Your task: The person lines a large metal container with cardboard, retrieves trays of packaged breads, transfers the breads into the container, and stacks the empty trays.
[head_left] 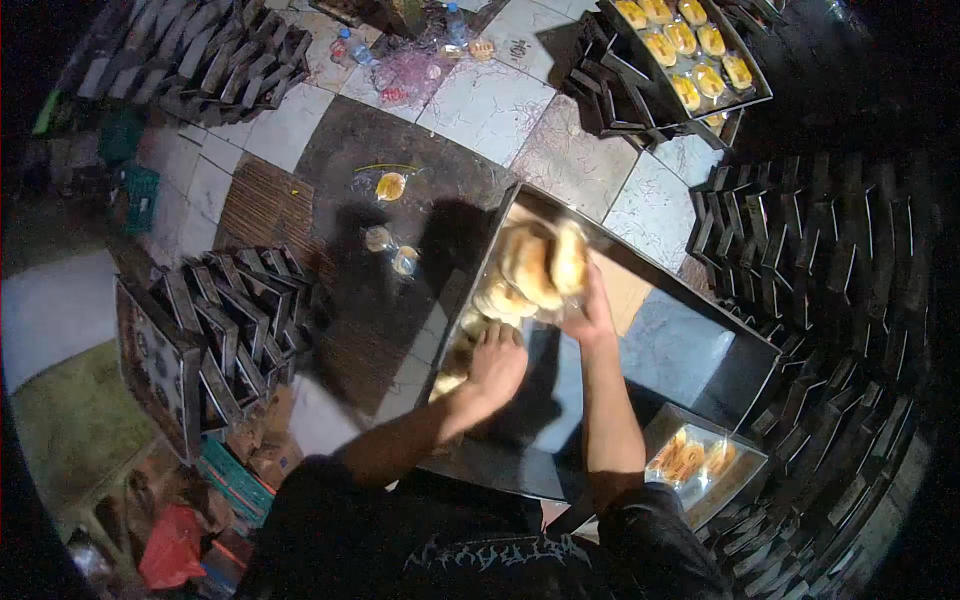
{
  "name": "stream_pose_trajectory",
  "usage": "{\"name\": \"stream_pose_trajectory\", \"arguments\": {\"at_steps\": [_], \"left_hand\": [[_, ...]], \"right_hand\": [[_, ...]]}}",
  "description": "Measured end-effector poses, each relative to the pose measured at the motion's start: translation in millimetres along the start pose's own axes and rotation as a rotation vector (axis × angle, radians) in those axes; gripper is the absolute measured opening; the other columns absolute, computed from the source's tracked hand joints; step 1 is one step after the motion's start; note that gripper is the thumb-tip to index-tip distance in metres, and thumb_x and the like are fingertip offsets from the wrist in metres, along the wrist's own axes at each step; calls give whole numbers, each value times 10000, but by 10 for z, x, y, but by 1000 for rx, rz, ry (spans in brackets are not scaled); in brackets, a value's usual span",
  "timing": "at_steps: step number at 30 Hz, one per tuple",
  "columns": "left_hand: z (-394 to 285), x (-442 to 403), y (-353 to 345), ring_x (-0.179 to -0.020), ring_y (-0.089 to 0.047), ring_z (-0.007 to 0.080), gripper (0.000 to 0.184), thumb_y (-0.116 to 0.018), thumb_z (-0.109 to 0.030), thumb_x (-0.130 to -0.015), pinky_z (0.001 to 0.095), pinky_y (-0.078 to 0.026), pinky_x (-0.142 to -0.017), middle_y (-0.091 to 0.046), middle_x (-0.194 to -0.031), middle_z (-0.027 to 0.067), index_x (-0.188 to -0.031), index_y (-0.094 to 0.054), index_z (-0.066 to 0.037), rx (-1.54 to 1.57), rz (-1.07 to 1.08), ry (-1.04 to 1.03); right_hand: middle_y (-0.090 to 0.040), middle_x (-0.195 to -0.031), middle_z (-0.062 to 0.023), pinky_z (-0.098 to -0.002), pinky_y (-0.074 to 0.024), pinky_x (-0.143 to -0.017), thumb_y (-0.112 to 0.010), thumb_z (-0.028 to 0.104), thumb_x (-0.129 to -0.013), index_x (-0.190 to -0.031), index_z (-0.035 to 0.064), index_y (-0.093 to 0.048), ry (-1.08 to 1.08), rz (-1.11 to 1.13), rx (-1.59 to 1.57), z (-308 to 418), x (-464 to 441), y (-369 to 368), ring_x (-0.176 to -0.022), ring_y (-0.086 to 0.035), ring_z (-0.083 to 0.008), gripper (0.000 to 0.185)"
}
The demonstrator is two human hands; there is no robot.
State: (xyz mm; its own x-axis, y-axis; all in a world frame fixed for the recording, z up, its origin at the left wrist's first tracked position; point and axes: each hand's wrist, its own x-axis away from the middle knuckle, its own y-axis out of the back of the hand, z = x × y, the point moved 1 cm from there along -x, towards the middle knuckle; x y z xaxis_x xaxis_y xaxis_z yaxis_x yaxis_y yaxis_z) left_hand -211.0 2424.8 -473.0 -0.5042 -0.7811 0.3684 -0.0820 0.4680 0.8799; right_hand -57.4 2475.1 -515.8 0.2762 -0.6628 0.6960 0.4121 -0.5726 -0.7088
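Observation:
Golden-brown bread buns, blurred by motion and seemingly in clear wrapping, are bunched together above a large dark-rimmed tray. My right hand is closed around them from the right and below. Just left of it, my left hand is down inside the tray with its fingers curled. Its fingertips are at the row of paler buns along the tray's left wall; what they grip, if anything, is hidden. Brown cardboard and bluish sheeting show on the tray's bottom.
Stacked metal trays rise on the right, with more stacks on the left. A tray of packed buns tops a stack at upper right. A smaller tray with wrapped breads sits lower right. Loose packed buns lie on the floor.

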Motion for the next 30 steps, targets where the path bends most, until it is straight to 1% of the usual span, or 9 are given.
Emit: {"name": "stream_pose_trajectory", "arguments": {"at_steps": [8, 13, 19, 21, 23, 26, 27, 29, 30], "left_hand": [[167, -869, 947, -848, -527, 353, 190, -479, -103, -793, 410, -436, -742, -539, -899, 180, -937, -560, -10, 464, -568, 103], [278, -1534, 332, -890, -524, 347, 288, -442, -185, -833, 439, -412, -785, -535, -983, 210, -996, -532, 35, -61, -407, -244], [294, -1915, 308, -594, -542, 237, 196, -575, -226, -722, 378, -421, -549, -562, -641, 111, -641, -569, -48, -381, -162, -311], [242, -1893, 354, -643, -576, 253, 255, -518, -240, -769, 419, -455, -549, -592, -746, 175, -750, -598, 1, -378, 12, -270], [326, -1743, 300, -630, -562, 261, 263, -572, -261, -736, 410, -456, -598, -570, -700, 148, -703, -581, -1, -306, -356, -635], [9, -1556, 471, -728, -534, 304, 306, -648, -230, -704, 384, -441, -676, -544, -804, 144, -838, -509, 7, -190, -211, -117], [175, -1461, 208, -833, -528, 324, 525, -681, -245, -682, 402, -434, -728, -530, -960, 184, -1056, -437, 32, -193, -581, -464], [172, -1230, 31, -1028, -467, 374, 693, -653, -230, -710, 454, -360, -892, -436, -1164, 242, -1239, -309, 54, -154, -730, -491], [66, -1029, 30, -1028, -467, 374, 693, -653, -230, -710, 454, -360, -892, -436, -1164, 242, -1239, -309, 54, -160, -722, -502]], "right_hand": [[-604, -1012, -109, -531, -371, -860, -296, 461, -861, -1011, 118, -596, -238, -262, 66, 133, -820, -335, -961, -539, -294, 480], [-404, -1285, -117, -580, -208, -942, -263, 532, -867, -1155, 200, -486, -165, -559, 276, 141, -279, -175, -1166, -324, -376, 492], [-481, -1173, -79, -392, -352, -900, -349, 383, -896, -1253, 116, -392, 395, -296, 421, -108, -765, 317, -1055, -440, -202, 447], [-505, -1108, -79, -380, -400, -828, -360, 376, -891, -1250, 131, -395, 394, -329, 518, -239, -874, 442, -1001, -456, -200, 435], [-522, -984, -80, -347, -442, -690, -369, 405, -886, -1217, 126, -421, 328, -251, 325, -144, -497, 270, -864, -480, -188, 436], [-580, -933, -59, -373, -400, -774, -413, 348, -898, -1008, 65, -545, 223, -218, 72, -131, -461, 459, -896, -516, -193, 331], [-580, -933, -59, -373, -400, -774, -413, 348, -898, -1008, 65, -545, 237, -214, 54, -139, -515, 542, -896, -516, -193, 331], [-606, -836, -89, -354, -428, -707, -429, 336, -885, -941, 40, -573, 337, -306, 466, -66, -608, 660, -792, -552, -224, 333], [-561, -755, -92, -293, -432, -632, -425, 218, -871, -883, 14, -570, 912, -411, 1070, -83, -861, 913, -690, -517, -182, 250]]}}
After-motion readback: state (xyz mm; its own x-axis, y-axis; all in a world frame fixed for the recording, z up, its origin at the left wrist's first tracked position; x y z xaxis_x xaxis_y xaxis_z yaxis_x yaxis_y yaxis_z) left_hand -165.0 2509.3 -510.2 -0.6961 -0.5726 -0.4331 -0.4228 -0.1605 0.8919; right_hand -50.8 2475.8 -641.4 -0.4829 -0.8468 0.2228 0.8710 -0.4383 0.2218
